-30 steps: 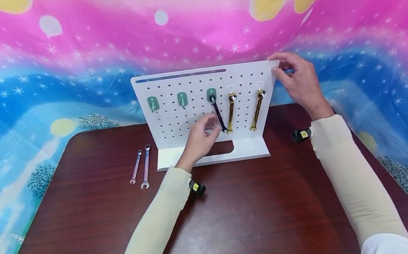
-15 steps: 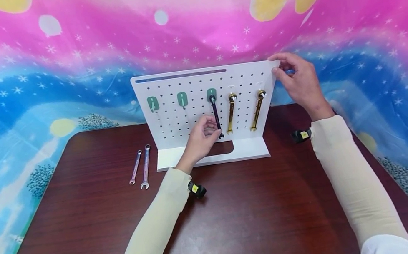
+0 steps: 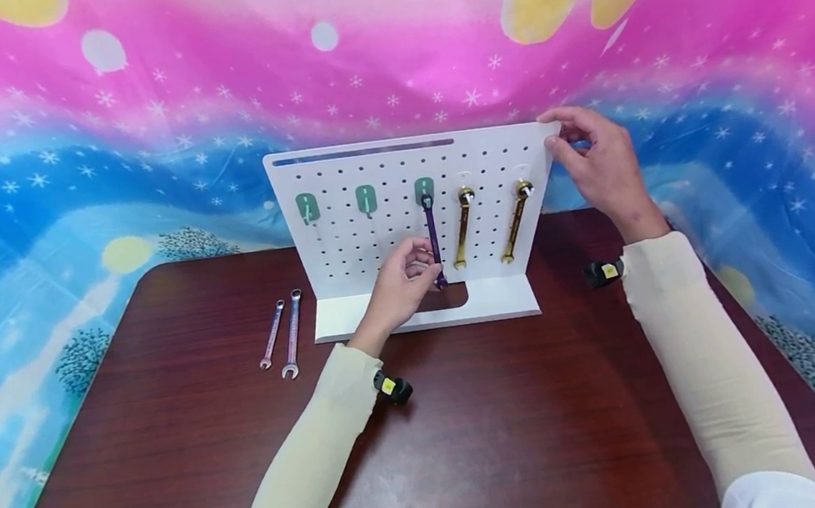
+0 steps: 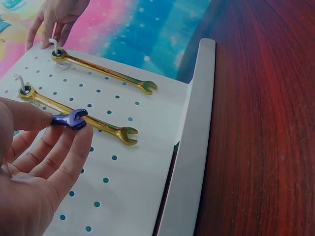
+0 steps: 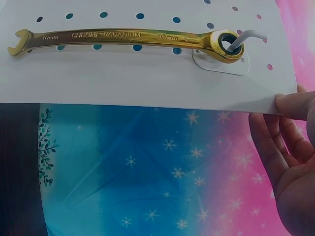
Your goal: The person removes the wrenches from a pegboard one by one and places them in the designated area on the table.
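Left arm: sleeved in cream and extended from 7 o'clock toward 1 o'clock in the head view.
Left wrist: bared, held nearly in line with the arm.
Left hand: held near the centre, lower than the right.
Left thumb: pointed toward 3 o'clock in the left wrist view, pinched against the fingers.
Left fingers: lightly bent, aimed toward 1 o'clock.
Right arm: likewise sleeved, extended from 4 o'clock toward 11 o'clock.
Right hand: raised at 2 o'clock, closed in a pinch.
Right thumb: directed toward 9 o'clock in the right wrist view.
Right fingers: curved toward 11 o'clock, tips partly hidden.
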`<state>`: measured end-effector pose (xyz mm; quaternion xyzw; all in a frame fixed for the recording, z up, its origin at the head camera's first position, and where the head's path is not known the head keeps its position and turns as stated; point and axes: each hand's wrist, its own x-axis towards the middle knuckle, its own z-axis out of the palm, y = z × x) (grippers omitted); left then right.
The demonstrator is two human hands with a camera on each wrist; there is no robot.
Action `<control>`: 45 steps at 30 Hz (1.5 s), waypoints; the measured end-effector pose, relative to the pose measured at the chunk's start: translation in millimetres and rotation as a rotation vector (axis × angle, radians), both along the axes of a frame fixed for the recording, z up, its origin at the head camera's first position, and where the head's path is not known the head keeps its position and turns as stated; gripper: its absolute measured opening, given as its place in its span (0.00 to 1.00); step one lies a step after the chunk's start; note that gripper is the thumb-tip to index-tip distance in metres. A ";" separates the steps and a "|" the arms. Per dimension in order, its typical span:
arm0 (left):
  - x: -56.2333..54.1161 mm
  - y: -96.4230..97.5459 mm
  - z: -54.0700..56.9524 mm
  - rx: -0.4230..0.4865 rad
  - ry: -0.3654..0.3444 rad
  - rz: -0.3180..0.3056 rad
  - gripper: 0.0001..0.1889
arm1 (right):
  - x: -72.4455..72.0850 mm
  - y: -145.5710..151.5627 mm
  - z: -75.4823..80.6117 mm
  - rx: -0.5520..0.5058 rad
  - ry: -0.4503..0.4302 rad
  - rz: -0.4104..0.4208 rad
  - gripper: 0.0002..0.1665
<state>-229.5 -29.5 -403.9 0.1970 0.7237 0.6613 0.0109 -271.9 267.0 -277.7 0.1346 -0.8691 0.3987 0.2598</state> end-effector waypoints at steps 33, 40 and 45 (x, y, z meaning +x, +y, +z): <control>12.9 -9.0 4.0 0.082 -0.027 -0.028 0.15 | -0.5 -0.1 -0.4 0.002 0.000 0.004 0.20; 17.5 -10.0 7.2 0.083 -0.036 -0.042 0.15 | -1.1 -0.6 -0.7 0.004 -0.003 0.002 0.20; 19.6 -9.3 9.0 0.108 -0.042 -0.068 0.15 | -1.4 -0.2 -0.4 -0.001 -0.001 0.007 0.19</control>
